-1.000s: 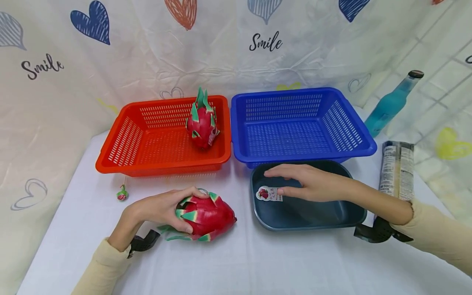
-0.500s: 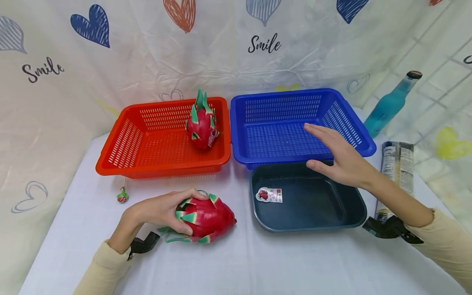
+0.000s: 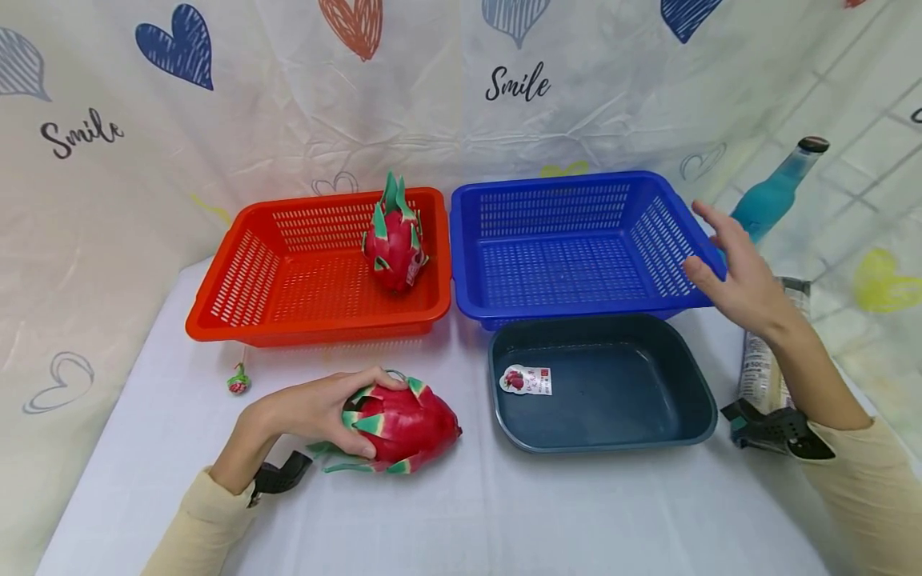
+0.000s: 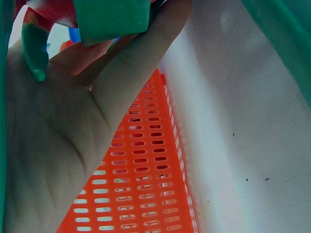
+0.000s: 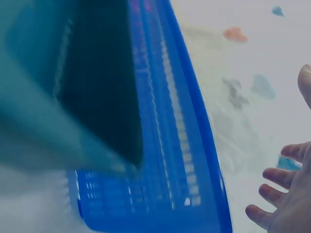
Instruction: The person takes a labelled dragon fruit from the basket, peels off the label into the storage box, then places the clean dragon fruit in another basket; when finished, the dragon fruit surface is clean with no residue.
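Note:
My left hand (image 3: 311,406) grips a red dragon fruit (image 3: 418,424) with green-tipped scales, lying on its side on the white table. In the left wrist view, green scales (image 4: 114,19) cross in front of the left hand's fingers. My right hand (image 3: 745,276) is raised beside the blue basket's right end, its fingers spread and holding nothing. Behind it stands a blue bottle (image 3: 767,200) with a dark cap, its lower part hidden by the hand in the head view. The right wrist view shows the right hand's fingers (image 5: 277,194) apart from the blue basket.
A second dragon fruit (image 3: 394,248) stands in the red basket (image 3: 310,330). The blue basket (image 3: 569,312) adjoins it. In front, a dark tray (image 3: 612,404) holds a fruit-printed label (image 3: 526,380). A printed package (image 3: 765,372) lies at right, a small green-red charm (image 3: 239,379) at left.
My right hand has moved from above the dark tray, up and right, to the bottle's side of the blue basket. The left hand and its dragon fruit have stayed in place.

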Motion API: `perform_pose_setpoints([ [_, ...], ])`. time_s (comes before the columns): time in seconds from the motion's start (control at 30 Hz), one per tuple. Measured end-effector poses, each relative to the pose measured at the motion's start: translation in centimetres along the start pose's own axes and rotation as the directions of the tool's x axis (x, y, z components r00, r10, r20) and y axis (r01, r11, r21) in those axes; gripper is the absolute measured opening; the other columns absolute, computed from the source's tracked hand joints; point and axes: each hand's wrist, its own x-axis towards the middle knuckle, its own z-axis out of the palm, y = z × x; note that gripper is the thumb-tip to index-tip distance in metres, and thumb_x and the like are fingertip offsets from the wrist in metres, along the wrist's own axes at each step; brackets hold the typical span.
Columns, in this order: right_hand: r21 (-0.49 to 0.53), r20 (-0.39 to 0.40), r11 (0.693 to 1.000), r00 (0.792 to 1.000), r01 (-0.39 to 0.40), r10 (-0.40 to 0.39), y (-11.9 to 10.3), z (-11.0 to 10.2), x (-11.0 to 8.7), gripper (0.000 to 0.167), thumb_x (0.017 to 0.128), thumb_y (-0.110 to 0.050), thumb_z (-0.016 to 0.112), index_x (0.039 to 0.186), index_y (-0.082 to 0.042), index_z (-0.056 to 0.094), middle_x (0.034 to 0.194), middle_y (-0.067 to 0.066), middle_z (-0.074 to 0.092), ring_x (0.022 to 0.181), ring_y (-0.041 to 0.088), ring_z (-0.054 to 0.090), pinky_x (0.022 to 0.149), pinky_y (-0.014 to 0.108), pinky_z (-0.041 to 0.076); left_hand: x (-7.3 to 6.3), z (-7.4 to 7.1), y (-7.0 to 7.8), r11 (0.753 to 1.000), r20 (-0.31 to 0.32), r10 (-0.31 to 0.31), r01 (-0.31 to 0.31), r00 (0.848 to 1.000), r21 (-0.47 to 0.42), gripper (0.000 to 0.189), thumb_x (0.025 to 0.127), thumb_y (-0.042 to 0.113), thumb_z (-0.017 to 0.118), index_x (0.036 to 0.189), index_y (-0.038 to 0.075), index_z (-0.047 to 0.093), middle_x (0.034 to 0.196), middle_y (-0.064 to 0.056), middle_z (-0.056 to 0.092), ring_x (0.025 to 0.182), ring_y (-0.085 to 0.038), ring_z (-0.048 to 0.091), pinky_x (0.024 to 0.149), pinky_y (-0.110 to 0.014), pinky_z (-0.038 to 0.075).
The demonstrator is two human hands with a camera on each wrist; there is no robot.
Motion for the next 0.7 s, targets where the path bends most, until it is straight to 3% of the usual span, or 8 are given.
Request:
perform_pose_setpoints([
  [0.13,0.072,-0.021,0.996,0.999,-0.046,0.047,2.1,-1.0,0.4,0.069,0.099,-0.034,0.045,0.157,-0.021,0.011,0.164,0.010,0.008,0.153,0.025,0.004,0.122,0.055,-0.001,0.0,0.0,-0.1,1.000,-0.001,0.005,-0.005,1.000,0.011,0.071,0.076,0.034,0.082,0.134,0.036,0.041,0.131,0.004,0.049,0.123,-0.024,0.048,0.082,-0.026,0.056],
  [0.2,0.095,-0.009,0.993,0.997,-0.070,0.071,3.0,-1.4,0.5,0.071,0.099,-0.038,0.045,0.157,-0.020,0.008,0.165,0.009,0.003,0.153,0.023,0.000,0.123,0.054,-0.004,0.1,0.0,-0.1,1.000,0.002,0.005,-0.005,1.000,0.009,0.071,0.076,0.034,0.082,0.134,0.036,0.041,0.131,0.004,0.049,0.123,-0.024,0.048,0.082,-0.026,0.056],
  [0.43,0.136,0.085,0.982,0.989,-0.129,0.118,5.0,-1.4,1.0,0.079,0.097,-0.047,0.045,0.157,-0.024,-0.002,0.165,0.004,-0.009,0.152,0.029,-0.010,0.117,0.064,-0.007,-0.3,-0.2,0.1,1.000,0.000,-0.003,0.003,1.000,-0.006,0.072,0.076,0.033,0.082,0.135,0.035,0.041,0.132,0.002,0.049,0.124,-0.026,0.047,0.082,-0.026,0.057],
  [0.7,0.132,0.135,0.978,0.981,-0.159,0.141,6.3,-1.2,0.8,0.084,0.096,-0.048,0.046,0.156,-0.025,-0.008,0.164,0.005,-0.013,0.150,0.037,-0.013,0.110,0.074,-0.005,-0.1,-0.1,0.1,1.000,0.008,-0.012,0.012,1.000,-0.011,0.072,0.075,0.034,0.083,0.134,0.036,0.041,0.132,0.003,0.049,0.123,-0.025,0.048,0.082,-0.026,0.057],
])
